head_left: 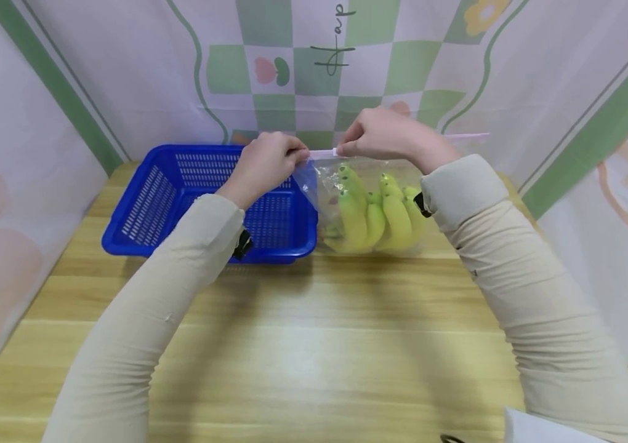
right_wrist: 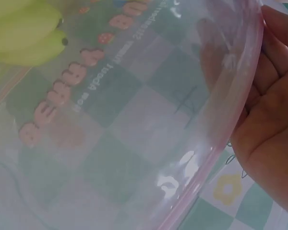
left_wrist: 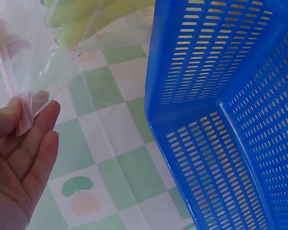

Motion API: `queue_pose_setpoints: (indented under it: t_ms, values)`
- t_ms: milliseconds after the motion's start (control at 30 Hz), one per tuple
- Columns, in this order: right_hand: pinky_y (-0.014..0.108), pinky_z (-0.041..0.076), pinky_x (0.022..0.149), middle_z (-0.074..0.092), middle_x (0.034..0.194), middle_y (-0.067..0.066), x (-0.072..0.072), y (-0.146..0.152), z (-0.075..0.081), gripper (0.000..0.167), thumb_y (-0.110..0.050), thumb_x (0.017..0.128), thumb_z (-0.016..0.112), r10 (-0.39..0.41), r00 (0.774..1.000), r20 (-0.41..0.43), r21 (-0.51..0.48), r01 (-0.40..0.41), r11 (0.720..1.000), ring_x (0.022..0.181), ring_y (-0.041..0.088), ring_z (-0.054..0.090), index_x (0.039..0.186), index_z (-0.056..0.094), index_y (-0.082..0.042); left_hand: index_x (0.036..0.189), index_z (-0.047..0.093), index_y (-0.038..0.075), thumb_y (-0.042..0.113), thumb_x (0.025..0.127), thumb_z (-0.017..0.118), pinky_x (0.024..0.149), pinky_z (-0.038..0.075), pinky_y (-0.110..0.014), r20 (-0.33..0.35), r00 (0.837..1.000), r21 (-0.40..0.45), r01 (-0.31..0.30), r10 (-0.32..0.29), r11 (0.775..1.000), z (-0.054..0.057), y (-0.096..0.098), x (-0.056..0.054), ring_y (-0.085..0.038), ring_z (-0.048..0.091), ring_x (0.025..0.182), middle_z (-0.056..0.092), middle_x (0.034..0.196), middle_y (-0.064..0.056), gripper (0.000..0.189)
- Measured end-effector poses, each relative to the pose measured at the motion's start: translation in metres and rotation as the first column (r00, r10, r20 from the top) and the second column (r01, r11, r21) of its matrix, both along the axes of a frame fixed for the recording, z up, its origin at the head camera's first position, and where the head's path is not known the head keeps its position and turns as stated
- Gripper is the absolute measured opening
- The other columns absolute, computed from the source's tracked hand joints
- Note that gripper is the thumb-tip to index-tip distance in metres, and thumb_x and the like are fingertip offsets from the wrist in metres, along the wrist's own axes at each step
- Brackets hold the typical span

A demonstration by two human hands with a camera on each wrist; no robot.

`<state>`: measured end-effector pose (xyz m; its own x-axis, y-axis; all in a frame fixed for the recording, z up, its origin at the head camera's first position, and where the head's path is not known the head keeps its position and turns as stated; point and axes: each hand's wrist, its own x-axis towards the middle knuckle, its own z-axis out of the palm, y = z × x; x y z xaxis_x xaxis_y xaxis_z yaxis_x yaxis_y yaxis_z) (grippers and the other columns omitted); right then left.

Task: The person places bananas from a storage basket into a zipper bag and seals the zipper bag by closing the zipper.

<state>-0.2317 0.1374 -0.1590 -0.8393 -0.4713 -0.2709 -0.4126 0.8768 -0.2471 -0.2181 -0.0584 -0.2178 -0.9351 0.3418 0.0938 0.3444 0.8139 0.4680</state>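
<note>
A clear zip bag (head_left: 327, 184) with a pink top strip stands upright on the table, with yellow-green bananas (head_left: 397, 215) inside. My left hand (head_left: 266, 163) pinches the left end of the strip between thumb and fingers, as the left wrist view also shows. Farther right along the same strip, my right hand (head_left: 383, 138) pinches at a small white slider (head_left: 338, 152). In the right wrist view, printed lettering shows through the bag (right_wrist: 134, 110), and the fingers of the right hand (right_wrist: 273, 115) lie partly behind the plastic.
A blue perforated basket (head_left: 136, 209) stands left of the bag, under my left forearm. Both rest toward the back of the wooden table (head_left: 303, 357), against a patterned cloth (head_left: 314, 67). A white object (head_left: 547, 427) and a dark cord (head_left: 451, 439) show at the front edge.
</note>
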Motion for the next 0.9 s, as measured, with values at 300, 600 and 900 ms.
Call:
queue_pose_setpoints:
  t_ms: [300,600,900]
  values:
    - [0.049,0.024,0.1,0.068,0.121,0.008,-0.002,0.006,0.0,0.038,-0.037,0.096,0.05,0.036,0.998,-0.058,0.032,-0.034,0.999,0.108,0.025,0.058,0.12,0.068,-0.013,0.114,0.069,0.013,0.026,0.1,0.047,0.068,0.046,-0.029,0.019,1.0,0.029,-0.022,0.021,0.999,-0.001,0.001,0.0,-0.018,0.058,0.078,0.07,0.104,-0.004,0.029]
    - [0.04,0.044,0.094,0.069,0.118,0.012,-0.002,0.004,-0.003,0.036,-0.031,0.096,0.052,0.024,0.999,-0.026,-0.049,-0.025,0.998,0.106,0.025,0.062,0.117,0.069,-0.007,0.122,0.065,0.017,0.033,0.101,0.043,0.067,0.044,-0.029,0.041,0.997,0.046,0.059,-0.06,0.997,0.0,0.014,-0.003,-0.016,0.054,0.074,0.069,0.101,-0.002,0.034]
    - [0.034,0.048,0.084,0.073,0.102,0.01,-0.004,-0.001,-0.006,0.028,-0.028,0.093,0.06,0.037,0.999,-0.018,-0.086,-0.039,0.996,0.092,0.02,0.063,0.105,0.071,-0.005,0.117,0.067,0.016,0.028,0.101,0.045,0.066,0.047,-0.028,-0.004,0.998,0.011,0.055,-0.055,0.998,0.001,0.026,-0.001,-0.014,0.057,0.071,0.07,0.101,-0.001,0.03]
